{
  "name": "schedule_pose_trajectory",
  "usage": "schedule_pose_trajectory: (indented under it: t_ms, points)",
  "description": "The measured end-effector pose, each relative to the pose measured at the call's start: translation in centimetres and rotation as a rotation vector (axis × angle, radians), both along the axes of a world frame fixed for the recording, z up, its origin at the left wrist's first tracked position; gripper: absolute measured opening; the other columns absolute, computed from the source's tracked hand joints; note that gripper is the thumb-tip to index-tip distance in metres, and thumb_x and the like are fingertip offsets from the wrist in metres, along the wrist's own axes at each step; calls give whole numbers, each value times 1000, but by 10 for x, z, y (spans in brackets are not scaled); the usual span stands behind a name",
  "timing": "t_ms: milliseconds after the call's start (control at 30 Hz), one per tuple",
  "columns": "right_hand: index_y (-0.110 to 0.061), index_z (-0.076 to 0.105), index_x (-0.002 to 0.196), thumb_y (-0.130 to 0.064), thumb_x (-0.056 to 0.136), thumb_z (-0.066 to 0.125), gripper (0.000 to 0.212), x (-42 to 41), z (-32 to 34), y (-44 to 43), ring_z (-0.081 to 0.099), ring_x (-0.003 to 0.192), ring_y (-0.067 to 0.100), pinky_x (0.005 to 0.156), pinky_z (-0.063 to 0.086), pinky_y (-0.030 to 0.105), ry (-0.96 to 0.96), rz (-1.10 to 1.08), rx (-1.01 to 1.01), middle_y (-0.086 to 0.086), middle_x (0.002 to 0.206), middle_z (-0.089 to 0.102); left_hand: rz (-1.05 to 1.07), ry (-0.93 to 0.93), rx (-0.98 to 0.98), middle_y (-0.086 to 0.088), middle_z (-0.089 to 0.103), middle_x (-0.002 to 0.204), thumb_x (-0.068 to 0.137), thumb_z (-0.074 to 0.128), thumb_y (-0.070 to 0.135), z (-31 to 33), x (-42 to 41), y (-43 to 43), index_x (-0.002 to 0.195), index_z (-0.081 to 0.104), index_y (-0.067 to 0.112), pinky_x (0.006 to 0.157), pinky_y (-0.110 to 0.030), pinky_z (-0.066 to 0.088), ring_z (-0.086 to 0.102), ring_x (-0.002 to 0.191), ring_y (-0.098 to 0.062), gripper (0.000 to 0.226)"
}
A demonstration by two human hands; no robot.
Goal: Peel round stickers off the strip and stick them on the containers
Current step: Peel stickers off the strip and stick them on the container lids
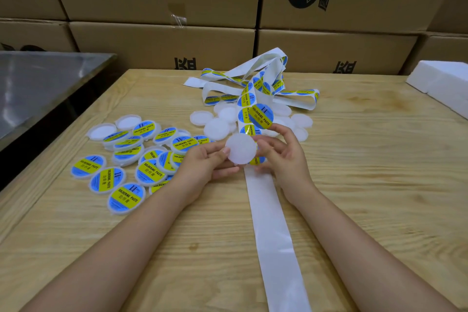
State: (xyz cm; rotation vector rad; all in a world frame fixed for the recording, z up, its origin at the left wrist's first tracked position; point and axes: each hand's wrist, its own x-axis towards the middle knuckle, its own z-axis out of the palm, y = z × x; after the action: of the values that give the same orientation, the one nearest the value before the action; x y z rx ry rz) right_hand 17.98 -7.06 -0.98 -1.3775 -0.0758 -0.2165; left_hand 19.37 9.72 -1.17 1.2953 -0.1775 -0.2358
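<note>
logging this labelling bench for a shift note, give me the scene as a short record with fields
left hand: holds a blank white container by its edge
right hand: pinches a round sticker, raised just above that container
sticker strip: tangled at the back of the wooden table
bare backing: runs from the hands toward the person
labelled containers: pile on the left
blank containers: cluster behind the hands
surroundings: cardboard boxes behind, white foam block at right
</note>
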Motion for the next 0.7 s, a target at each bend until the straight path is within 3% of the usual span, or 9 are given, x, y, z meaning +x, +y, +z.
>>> schedule_pose_trajectory:
  t_ms: [67, 300, 700]
  points:
    - [-13, 58, 92, -10, 91, 57, 3, 2, 2, -3, 62, 69, 15, 48, 48, 25, 28, -39, 51, 8, 88, 65, -2, 14, -20, -3, 74, 81, 94, 47, 4, 0, 1, 1, 94, 64, 8, 64, -21, 56, 71, 77, -14, 18]
    - [-11, 67, 75, -12, 88, 60, 15, 3, -2, -2, 60, 74, 18, 61, 46, 24, 97, 40, -48, 7, 78, 68, -59, 4, -24, -5, 74, 87, 93, 48, 6, -2, 2, 1, 95, 65, 9, 65, -21, 55, 71, 83, -15, 18]
    - [-20, 66, 54, -14, 86, 65, 32, 5, -4, -1, 54, 56, 5, 57, 43, 17, 100, -3, -123, -2, 60, 64, -48, 15, -4, -6, 74, 87, 93, 49, 6, 0, -1, -1, 94, 64, 5, 66, -21, 56, 71, 83, -15, 15]
